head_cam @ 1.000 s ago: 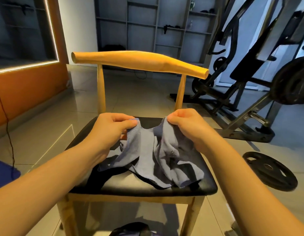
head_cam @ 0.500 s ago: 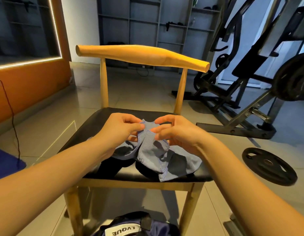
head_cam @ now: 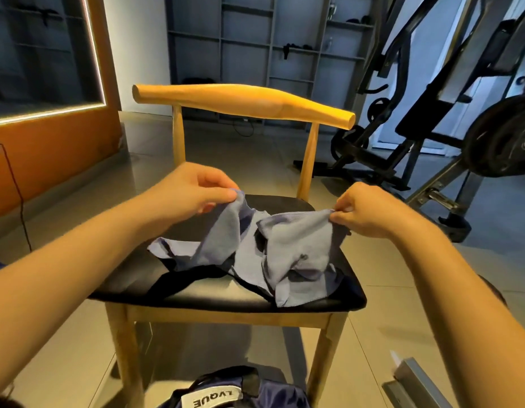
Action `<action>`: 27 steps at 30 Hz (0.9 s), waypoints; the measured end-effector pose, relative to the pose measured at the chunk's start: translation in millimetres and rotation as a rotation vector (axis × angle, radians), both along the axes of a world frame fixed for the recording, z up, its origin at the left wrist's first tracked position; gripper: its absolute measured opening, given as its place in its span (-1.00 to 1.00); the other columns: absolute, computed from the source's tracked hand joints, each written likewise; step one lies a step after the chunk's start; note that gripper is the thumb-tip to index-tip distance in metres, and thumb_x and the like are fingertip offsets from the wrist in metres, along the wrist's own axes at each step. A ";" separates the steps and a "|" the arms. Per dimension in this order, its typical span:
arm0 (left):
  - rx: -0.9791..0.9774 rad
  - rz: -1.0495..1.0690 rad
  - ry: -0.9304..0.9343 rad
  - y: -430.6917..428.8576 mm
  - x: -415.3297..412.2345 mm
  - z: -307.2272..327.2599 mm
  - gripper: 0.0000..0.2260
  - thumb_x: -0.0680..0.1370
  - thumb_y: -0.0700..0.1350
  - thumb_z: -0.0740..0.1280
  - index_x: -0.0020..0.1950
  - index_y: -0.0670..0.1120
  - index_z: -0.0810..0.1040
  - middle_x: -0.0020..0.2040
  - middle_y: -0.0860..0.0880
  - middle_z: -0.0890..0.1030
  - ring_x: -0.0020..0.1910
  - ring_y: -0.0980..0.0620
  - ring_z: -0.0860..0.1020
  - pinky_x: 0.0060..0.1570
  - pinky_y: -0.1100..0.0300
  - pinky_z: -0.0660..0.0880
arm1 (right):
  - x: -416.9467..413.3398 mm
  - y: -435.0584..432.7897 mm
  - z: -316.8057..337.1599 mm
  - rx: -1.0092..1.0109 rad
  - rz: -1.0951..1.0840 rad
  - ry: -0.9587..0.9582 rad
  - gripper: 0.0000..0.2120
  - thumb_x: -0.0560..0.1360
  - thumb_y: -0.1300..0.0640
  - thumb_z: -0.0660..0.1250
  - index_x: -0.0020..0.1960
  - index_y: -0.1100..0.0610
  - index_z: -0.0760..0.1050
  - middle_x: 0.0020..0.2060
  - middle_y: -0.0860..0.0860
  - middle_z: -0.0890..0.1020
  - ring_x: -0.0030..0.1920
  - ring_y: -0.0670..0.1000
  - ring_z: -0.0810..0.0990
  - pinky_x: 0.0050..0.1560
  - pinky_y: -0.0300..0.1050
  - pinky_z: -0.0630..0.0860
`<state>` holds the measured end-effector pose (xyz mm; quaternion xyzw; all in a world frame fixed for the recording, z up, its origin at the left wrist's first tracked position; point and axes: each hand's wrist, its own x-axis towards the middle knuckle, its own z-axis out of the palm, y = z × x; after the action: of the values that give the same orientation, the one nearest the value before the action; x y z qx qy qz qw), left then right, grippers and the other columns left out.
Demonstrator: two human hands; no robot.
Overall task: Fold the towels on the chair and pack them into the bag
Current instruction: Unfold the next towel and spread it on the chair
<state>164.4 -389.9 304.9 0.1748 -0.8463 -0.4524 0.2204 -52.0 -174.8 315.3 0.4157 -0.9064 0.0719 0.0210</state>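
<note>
A crumpled blue-grey towel (head_cam: 287,254) lies on the black seat of a wooden chair (head_cam: 196,293). My left hand (head_cam: 193,195) pinches one upper corner of the towel between thumb and fingers. Off to the right, my right hand (head_cam: 370,210) pinches another corner, and the cloth sags between the two hands down onto the seat. A dark blue bag (head_cam: 234,393) with a white label sits on the floor below the chair's front edge, partly cut off by the frame.
The chair's curved wooden backrest (head_cam: 243,103) rises behind the towel. A black weight machine (head_cam: 432,119) with a plate (head_cam: 502,139) stands at the right. An orange wall (head_cam: 49,151) with a hanging cable is at the left. Grey shelving lines the back wall. A metal bar (head_cam: 414,381) lies at the lower right.
My hands, close together over the towel half a second ago, have drawn apart, stretching the towel's upper edge sideways. The right hand moved right.
</note>
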 end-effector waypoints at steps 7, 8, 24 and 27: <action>0.209 -0.521 -0.147 -39.8 24.0 4.4 -0.79 0.43 0.01 0.45 -0.20 -0.13 0.70 -0.25 -0.13 0.45 -0.22 -0.05 0.42 -0.20 0.19 0.38 | -20.3 -7.6 -19.3 -1.018 -0.168 -0.271 -0.77 0.60 0.25 0.24 0.00 0.10 0.68 -0.20 0.07 0.69 -0.21 0.05 0.70 -0.15 0.05 0.70; 0.235 -0.593 -0.205 -39.1 23.7 3.8 -0.82 0.45 -0.03 0.43 -0.19 -0.13 0.71 -0.25 -0.12 0.46 -0.22 -0.02 0.44 -0.19 0.19 0.40 | -19.2 -10.0 -20.0 -1.113 -0.160 -0.366 -0.76 0.58 0.26 0.25 0.09 0.11 0.68 -0.13 0.08 0.71 -0.14 0.04 0.72 -0.06 0.09 0.70; -0.491 -0.141 0.311 12.9 0.0 4.2 -0.93 0.56 -0.19 0.45 0.00 -0.08 0.73 -0.11 0.12 0.70 -0.05 0.16 0.64 -0.07 0.41 0.54 | 49.7 -46.1 -18.9 -1.011 0.351 -0.704 -0.86 0.52 0.37 0.43 0.08 0.28 0.58 -0.17 0.14 0.75 -0.15 0.04 0.75 -0.14 -0.17 0.63; -0.561 -0.169 0.320 11.1 -1.4 1.7 -0.88 0.59 -0.25 0.41 0.03 -0.08 0.72 -0.08 0.10 0.67 -0.02 0.10 0.63 -0.01 0.30 0.56 | 56.2 -44.4 -20.3 -0.938 0.391 -0.800 -0.91 0.52 0.40 0.41 0.00 0.28 0.63 -0.18 0.16 0.75 -0.17 0.04 0.74 -0.15 -0.21 0.61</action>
<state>163.0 -378.8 306.6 -0.0369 -0.9041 -0.2400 0.3516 4.2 -219.1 295.0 0.4609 -0.6239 0.6124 -0.1525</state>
